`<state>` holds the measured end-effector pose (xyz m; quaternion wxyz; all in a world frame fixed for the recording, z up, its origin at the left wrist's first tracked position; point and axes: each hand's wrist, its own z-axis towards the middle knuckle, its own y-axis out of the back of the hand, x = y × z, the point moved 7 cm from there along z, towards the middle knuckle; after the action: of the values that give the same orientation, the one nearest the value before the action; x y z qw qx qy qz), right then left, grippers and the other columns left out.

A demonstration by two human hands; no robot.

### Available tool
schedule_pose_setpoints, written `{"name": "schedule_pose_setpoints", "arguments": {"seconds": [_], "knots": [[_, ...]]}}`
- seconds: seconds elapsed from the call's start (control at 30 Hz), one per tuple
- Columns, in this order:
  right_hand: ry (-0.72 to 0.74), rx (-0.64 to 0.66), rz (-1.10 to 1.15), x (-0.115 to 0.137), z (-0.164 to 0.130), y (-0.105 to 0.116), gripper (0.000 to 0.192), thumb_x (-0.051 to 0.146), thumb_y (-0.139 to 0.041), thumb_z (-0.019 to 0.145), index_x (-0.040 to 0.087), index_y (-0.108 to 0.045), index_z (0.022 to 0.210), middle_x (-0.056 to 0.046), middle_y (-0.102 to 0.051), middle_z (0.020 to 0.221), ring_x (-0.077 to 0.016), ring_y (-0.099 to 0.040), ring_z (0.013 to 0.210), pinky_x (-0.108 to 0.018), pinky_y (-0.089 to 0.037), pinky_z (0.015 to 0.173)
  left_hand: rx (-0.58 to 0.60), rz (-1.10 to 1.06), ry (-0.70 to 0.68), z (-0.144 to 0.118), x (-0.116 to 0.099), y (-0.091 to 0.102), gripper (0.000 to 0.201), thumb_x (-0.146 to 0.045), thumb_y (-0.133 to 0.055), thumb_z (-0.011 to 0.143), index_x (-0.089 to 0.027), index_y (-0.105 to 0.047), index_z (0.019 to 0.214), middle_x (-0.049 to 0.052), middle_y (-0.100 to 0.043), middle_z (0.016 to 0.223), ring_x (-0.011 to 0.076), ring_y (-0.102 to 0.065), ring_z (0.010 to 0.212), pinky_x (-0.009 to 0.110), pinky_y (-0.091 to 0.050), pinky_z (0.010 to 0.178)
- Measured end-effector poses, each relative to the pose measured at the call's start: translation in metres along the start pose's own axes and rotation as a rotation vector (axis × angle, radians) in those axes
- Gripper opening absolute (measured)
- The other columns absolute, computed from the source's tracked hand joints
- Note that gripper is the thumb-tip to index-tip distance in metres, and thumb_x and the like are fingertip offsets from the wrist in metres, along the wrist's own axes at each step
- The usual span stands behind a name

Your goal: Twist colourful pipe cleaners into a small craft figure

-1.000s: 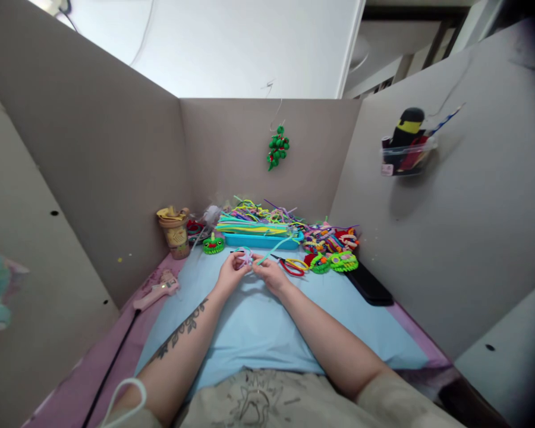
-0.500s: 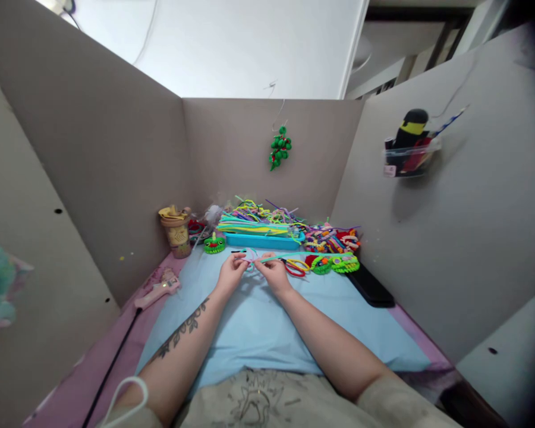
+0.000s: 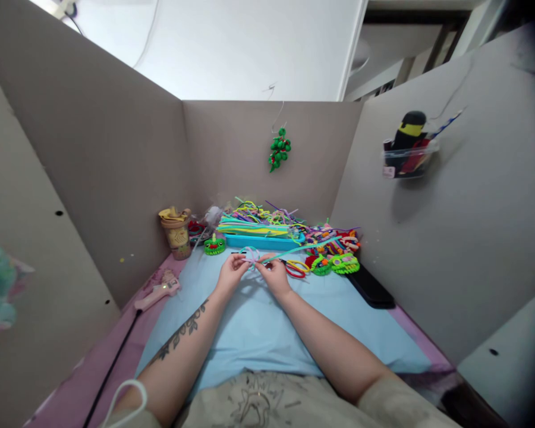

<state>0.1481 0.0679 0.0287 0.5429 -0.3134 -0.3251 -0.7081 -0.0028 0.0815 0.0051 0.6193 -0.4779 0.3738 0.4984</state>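
Both hands meet over the blue table cover (image 3: pixel 249 321), fingers pinched. My left hand (image 3: pixel 232 271) is closed on looped pipe cleaners (image 3: pixel 251 252) in lilac and turquoise. My right hand (image 3: pixel 273 273) pinches the same pipe cleaners from the other side. A long turquoise end (image 3: pixel 312 244) sticks out past the right hand, slanting up to the right. Just beyond the right hand lie scissors (image 3: pixel 298 270) with red and yellow handles. Exactly how the strands cross between the fingertips is too small to tell.
Behind the hands stands a blue tray (image 3: pixel 263 241) full of pipe cleaners. Green pipe-cleaner figures (image 3: pixel 345 263) and a black case (image 3: pixel 371 286) lie right. A pink glue gun (image 3: pixel 158 295) and a cup (image 3: pixel 177 235) are left. Grey panels (image 3: pixel 267 119) enclose the table.
The turquoise end has swung from nearly level to slanting upward. A turquoise loop now shows larger above the fingers. Both hands stay in nearly the same place.
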Motion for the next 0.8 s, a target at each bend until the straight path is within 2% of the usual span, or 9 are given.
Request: {"name": "schedule_pose_setpoints", "arguments": {"seconds": [0.17, 0.37, 0.63, 0.8], "knots": [[0.041, 0.015, 0.005, 0.0025, -0.0028, -0.0022, 0.013, 0.031, -0.061, 0.071, 0.019, -0.057, 0.070, -0.001, -0.057, 0.074, -0.0163, -0.054, 0.074, -0.028, -0.043, 0.068, 0.043, -0.013, -0.015, 0.0008, 0.0038, -0.0032, 0.040, -0.027, -0.075, 0.057, -0.017, -0.049, 0.086, 0.001, -0.064, 0.075, 0.0134, -0.061, 0.070, 0.025, -0.045, 0.068], [0.040, 0.010, 0.026, 0.0052, -0.0047, -0.0026, 0.014, 0.031, -0.061, 0.071, 0.019, -0.055, 0.069, -0.002, -0.058, 0.078, -0.0165, -0.054, 0.077, -0.029, -0.043, 0.071, 0.079, -0.014, -0.027, -0.0002, 0.0047, -0.0054, 0.036, -0.021, -0.073, 0.060, -0.018, -0.045, 0.082, -0.001, -0.064, 0.070, 0.0113, -0.060, 0.065, 0.023, -0.044, 0.065], [-0.021, 0.085, -0.010, 0.0027, -0.0029, -0.0080, 0.014, 0.031, -0.059, 0.071, 0.018, -0.061, 0.074, -0.004, -0.062, 0.080, -0.0178, -0.056, 0.076, -0.027, -0.042, 0.065, 0.033, -0.002, -0.023, -0.0006, 0.0053, -0.0036, 0.036, -0.023, -0.073, 0.059, -0.019, -0.043, 0.078, -0.004, -0.061, 0.063, 0.0107, -0.058, 0.057, 0.021, -0.042, 0.058], [0.008, 0.087, -0.014, 0.0028, -0.0024, -0.0088, 0.015, 0.032, -0.060, 0.072, 0.018, -0.064, 0.074, -0.005, -0.062, 0.081, -0.0185, -0.056, 0.079, -0.027, -0.043, 0.063, -0.014, 0.006, -0.016, -0.0031, 0.0025, -0.0032, 0.036, -0.023, -0.073, 0.057, -0.018, -0.043, 0.077, -0.006, -0.059, 0.058, 0.0086, -0.055, 0.051, 0.019, -0.038, 0.053]]}}
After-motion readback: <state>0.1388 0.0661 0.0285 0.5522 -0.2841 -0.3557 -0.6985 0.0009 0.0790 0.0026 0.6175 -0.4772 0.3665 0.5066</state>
